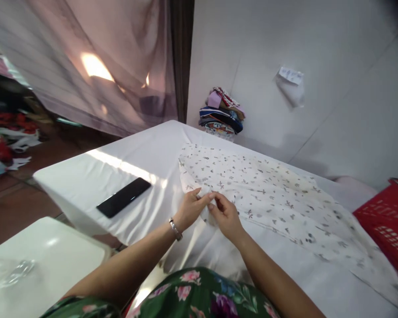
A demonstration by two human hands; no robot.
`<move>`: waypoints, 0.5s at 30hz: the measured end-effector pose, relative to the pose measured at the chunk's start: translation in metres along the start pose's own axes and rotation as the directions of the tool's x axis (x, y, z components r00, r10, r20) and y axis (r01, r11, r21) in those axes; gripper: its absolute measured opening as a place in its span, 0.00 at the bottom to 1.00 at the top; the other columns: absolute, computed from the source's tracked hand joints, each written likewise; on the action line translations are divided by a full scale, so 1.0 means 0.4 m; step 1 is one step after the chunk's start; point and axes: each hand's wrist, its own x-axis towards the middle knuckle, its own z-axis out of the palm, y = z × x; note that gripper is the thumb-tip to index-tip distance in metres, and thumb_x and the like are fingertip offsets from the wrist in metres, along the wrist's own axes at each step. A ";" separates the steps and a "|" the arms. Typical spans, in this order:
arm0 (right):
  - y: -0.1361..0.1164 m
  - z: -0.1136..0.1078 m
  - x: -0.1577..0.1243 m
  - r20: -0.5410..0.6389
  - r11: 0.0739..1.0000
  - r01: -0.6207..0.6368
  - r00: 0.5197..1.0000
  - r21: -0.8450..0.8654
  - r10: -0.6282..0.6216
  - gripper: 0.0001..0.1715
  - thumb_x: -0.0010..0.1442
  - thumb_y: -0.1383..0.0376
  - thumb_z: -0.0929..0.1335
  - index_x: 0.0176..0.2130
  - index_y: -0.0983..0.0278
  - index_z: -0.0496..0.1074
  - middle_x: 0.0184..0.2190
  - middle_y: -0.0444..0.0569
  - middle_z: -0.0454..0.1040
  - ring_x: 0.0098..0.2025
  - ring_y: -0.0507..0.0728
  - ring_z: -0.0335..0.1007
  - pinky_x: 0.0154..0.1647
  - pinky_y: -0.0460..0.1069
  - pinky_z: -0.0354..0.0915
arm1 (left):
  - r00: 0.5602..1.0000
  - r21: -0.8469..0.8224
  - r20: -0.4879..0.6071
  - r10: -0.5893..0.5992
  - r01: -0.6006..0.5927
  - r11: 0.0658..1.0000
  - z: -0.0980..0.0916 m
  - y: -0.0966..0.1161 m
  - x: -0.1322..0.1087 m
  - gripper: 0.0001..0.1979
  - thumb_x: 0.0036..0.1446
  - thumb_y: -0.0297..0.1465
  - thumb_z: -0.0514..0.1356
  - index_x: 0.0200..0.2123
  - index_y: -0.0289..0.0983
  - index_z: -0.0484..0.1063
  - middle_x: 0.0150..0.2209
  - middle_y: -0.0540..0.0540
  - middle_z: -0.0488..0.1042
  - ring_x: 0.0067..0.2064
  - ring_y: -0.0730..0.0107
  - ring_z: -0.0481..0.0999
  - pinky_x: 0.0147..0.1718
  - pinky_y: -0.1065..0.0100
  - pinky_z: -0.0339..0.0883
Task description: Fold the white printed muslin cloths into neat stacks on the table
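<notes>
A long piece of white fabric (262, 185) with small dark leaf-like prints lies spread across the white-covered table. At its near left corner, my left hand (193, 207) pinches the edge, thumb and fingers together. My right hand (226, 216) meets it there, its fingertips closed on the same bit of cloth. Both sets of fingertips almost touch, and what exactly sits between them is too small to make out. A bracelet (175, 229) circles my left wrist.
A black phone (124, 197) lies on the white tablecloth (152, 145) to the left. Folded clothes (221, 112) are stacked beyond the far edge. A red plastic basket (386, 221) stands at the right. At lower left is a white stool-like surface (49, 265); a curtain (119, 57) hangs behind.
</notes>
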 end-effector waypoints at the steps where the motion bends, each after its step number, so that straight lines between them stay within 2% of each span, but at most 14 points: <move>1: 0.012 0.009 -0.005 0.018 1.000 -0.020 1.000 0.004 0.019 0.22 0.58 0.58 0.64 0.51 0.60 0.64 0.42 0.49 0.71 0.40 0.56 0.67 0.43 0.52 0.65 | 0.999 -0.026 0.036 -0.011 0.012 1.000 -0.007 -0.015 -0.006 0.13 0.46 0.39 0.62 0.32 0.35 0.72 0.29 0.47 0.75 0.32 0.68 0.72 0.32 0.69 0.67; 3: 0.030 0.022 -0.017 0.046 0.997 -0.070 0.997 0.045 0.068 0.23 0.58 0.57 0.64 0.52 0.60 0.64 0.44 0.49 0.70 0.43 0.57 0.67 0.45 0.52 0.64 | 0.994 -0.070 0.101 -0.039 0.046 0.996 -0.018 -0.040 -0.017 0.15 0.45 0.37 0.63 0.35 0.34 0.72 0.30 0.45 0.75 0.32 0.67 0.73 0.32 0.68 0.68; 5: 0.046 0.025 -0.024 0.043 0.982 -0.148 0.989 0.120 0.144 0.22 0.58 0.55 0.63 0.49 0.61 0.65 0.43 0.49 0.72 0.43 0.58 0.68 0.44 0.52 0.65 | 0.985 -0.126 0.159 -0.071 0.092 0.988 -0.029 -0.054 -0.027 0.17 0.44 0.36 0.65 0.37 0.33 0.72 0.31 0.45 0.75 0.32 0.67 0.73 0.33 0.67 0.68; 8: 0.068 -0.018 -0.005 -0.024 0.937 -0.275 0.958 0.216 0.287 0.20 0.57 0.53 0.63 0.45 0.61 0.67 0.37 0.48 0.73 0.37 0.56 0.69 0.37 0.50 0.66 | 0.973 -0.203 0.192 -0.130 0.169 0.964 -0.065 -0.053 -0.036 0.17 0.45 0.36 0.65 0.37 0.33 0.72 0.32 0.44 0.76 0.33 0.68 0.74 0.35 0.66 0.69; 10: 0.072 -0.089 0.031 -0.013 0.902 -0.385 0.919 0.198 0.395 0.19 0.55 0.53 0.64 0.40 0.63 0.67 0.32 0.46 0.73 0.31 0.54 0.69 0.32 0.48 0.65 | 0.977 -0.223 0.116 -0.178 0.200 0.954 -0.107 -0.044 -0.042 0.15 0.46 0.36 0.64 0.35 0.32 0.73 0.31 0.44 0.77 0.31 0.69 0.75 0.35 0.68 0.70; 12: 0.056 -0.185 0.075 0.107 0.840 -0.541 0.839 0.042 0.534 0.18 0.52 0.52 0.66 0.34 0.64 0.67 0.25 0.45 0.72 0.23 0.51 0.65 0.23 0.45 0.61 | 0.977 -0.241 -0.021 -0.212 0.201 0.949 -0.157 -0.034 -0.052 0.15 0.46 0.37 0.65 0.33 0.32 0.73 0.30 0.44 0.77 0.29 0.71 0.74 0.32 0.71 0.70; 13: 0.039 -0.235 0.095 0.162 0.810 -0.581 0.794 -0.078 0.585 0.17 0.51 0.53 0.67 0.30 0.65 0.65 0.23 0.45 0.71 0.20 0.49 0.63 0.20 0.44 0.57 | 0.971 -0.255 -0.082 -0.223 0.196 0.947 -0.182 -0.030 -0.059 0.15 0.46 0.37 0.65 0.33 0.32 0.74 0.30 0.44 0.77 0.28 0.72 0.74 0.31 0.72 0.70; 15: -0.010 -0.318 0.117 0.238 0.786 -0.563 0.752 -0.255 0.615 0.17 0.52 0.53 0.67 0.28 0.65 0.65 0.23 0.46 0.73 0.17 0.46 0.59 0.18 0.43 0.54 | 0.955 -0.278 -0.165 -0.246 0.194 0.941 -0.226 -0.027 -0.077 0.16 0.45 0.38 0.65 0.36 0.33 0.74 0.32 0.45 0.77 0.29 0.71 0.75 0.30 0.72 0.71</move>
